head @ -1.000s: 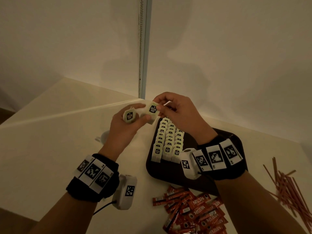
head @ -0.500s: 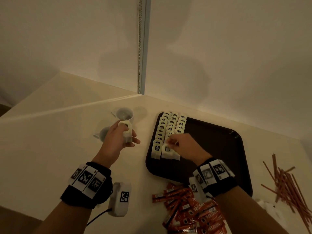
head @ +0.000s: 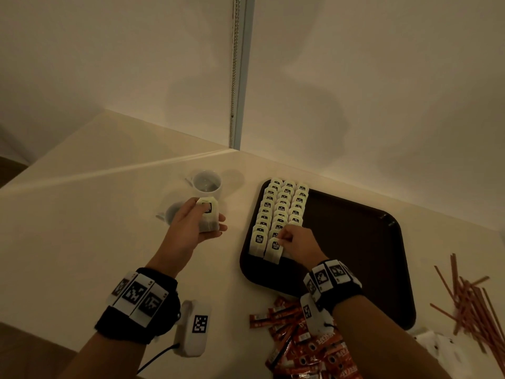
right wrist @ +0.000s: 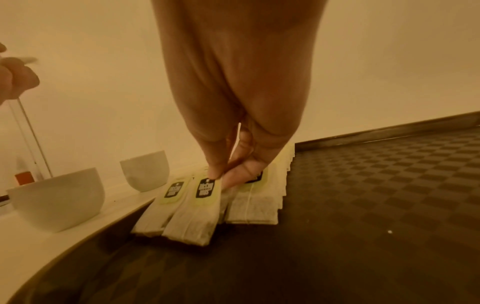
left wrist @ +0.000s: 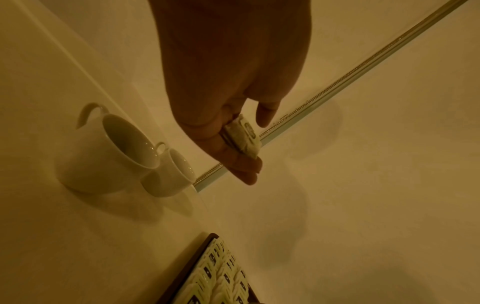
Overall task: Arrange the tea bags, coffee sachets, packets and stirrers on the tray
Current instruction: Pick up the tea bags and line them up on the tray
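Note:
A dark brown tray [head: 355,242] lies on the pale counter, with three rows of white tea bags [head: 281,209] overlapping along its left side. My right hand [head: 284,240] pinches the tag end of the front tea bag [head: 274,250] of the middle row, which lies flat on the tray [right wrist: 363,195]; in the right wrist view thumb and finger meet on that tea bag [right wrist: 197,214]. My left hand [head: 207,220] hovers left of the tray and holds a small stack of tea bags [head: 208,216] between thumb and fingers [left wrist: 244,164]; the stack [left wrist: 244,137] shows edge-on.
Two white cups [head: 206,183] [head: 172,212] stand on the counter behind my left hand. Red coffee sachets [head: 306,340] lie heaped before the tray. Red stirrers [head: 470,302] lie scattered at the right, with white packets [head: 440,348] near them. A wall rises close behind.
My right hand took one tea bag from the left hand, came down to the tray and laid it at the front of the middle row. The left hand lowered toward the cups.

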`<state>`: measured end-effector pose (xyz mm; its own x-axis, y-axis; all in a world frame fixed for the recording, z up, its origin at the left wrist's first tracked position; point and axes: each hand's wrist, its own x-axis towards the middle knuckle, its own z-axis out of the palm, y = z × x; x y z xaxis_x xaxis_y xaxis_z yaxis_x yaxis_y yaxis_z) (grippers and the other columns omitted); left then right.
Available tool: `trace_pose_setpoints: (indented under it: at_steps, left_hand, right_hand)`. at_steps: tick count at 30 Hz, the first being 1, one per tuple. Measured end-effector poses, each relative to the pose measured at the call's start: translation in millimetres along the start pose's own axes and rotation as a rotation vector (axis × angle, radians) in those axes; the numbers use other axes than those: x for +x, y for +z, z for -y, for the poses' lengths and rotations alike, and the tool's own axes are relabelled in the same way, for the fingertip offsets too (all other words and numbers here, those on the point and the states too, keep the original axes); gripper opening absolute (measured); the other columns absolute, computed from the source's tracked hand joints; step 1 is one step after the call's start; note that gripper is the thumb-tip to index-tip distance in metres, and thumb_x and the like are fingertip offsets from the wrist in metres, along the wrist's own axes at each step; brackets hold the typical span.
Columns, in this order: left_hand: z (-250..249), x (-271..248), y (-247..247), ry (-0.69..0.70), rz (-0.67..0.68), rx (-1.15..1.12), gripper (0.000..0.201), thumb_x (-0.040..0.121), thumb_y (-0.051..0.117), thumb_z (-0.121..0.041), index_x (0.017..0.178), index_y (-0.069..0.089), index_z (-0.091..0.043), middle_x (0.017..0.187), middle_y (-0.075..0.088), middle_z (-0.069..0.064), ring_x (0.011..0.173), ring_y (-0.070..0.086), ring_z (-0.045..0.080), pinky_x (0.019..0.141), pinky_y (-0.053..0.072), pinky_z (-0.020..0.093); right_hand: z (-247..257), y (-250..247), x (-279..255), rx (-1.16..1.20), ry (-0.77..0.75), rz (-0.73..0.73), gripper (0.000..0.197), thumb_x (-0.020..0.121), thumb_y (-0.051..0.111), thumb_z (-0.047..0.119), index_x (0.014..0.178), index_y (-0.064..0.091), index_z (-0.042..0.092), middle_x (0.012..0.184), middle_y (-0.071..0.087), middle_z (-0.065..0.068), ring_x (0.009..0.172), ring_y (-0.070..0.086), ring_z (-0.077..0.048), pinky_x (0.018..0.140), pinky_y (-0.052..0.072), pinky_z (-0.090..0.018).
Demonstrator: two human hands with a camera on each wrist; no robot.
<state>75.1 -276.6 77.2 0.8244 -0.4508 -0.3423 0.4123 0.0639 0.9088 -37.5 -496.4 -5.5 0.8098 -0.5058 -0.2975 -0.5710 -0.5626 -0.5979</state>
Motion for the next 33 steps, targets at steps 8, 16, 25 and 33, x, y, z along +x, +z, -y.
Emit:
trace_pose_setpoints:
  at_steps: [8,16,25,33]
  left_hand:
    - [1.4,6.6,6.2,-0.178,0.024,-0.113,0.048,0.101,0.027,-0.043,0.1,0.058,-0.007,0.075,0.073,0.014,0.071,0.07,0.027,0.06,0.058,0.027]
    - [-9.0,-2.9,22.1,-0.012,0.294,0.128,0.023,0.095,0.042,-0.002,0.101,0.064,-0.009,0.096,0.073,0.009,0.089,0.07,0.02,0.076,0.056,0.024]
    - [-34.0,-9.5,36.2,0.474,0.193,0.295,0.015,0.083,0.067,-0.006,0.09,0.073,-0.019,0.077,0.074,-0.008,0.078,0.07,0.011,0.076,0.056,0.024]
    - [-38.5,-14.9,45.2,0.624,0.192,0.446,0.01,0.084,0.068,-0.012,0.076,0.073,-0.014,0.066,0.068,0.001,0.062,0.061,0.004,0.064,0.051,0.021]
  right_hand:
    - [2.4,0.9,7.0,-0.02,0.011,-0.03,0.01,0.086,0.065,0.012,0.095,0.065,0.008,0.099,0.067,-0.008,0.084,0.057,-0.011,0.074,0.045,-0.02]
    - [114.0,-43.9,-23.2,0.316,-0.49,0.01,0.016,0.09,0.061,0.027,0.106,0.065,0.026,0.097,0.058,0.01,0.081,0.053,0.006,0.072,0.041,-0.006]
    - [134.9,-80.4,-39.5,0.398,-0.682,-0.15,0.009,0.086,0.065,0.009,0.093,0.071,0.011,0.081,0.066,0.013,0.075,0.06,0.0,0.07,0.048,-0.019]
    - [129.3,-93.5,-52.7,0.517,-0.667,-0.18,0.013,0.09,0.06,0.006,0.1,0.064,0.012,0.089,0.066,-0.007,0.072,0.063,-0.014,0.065,0.055,-0.028]
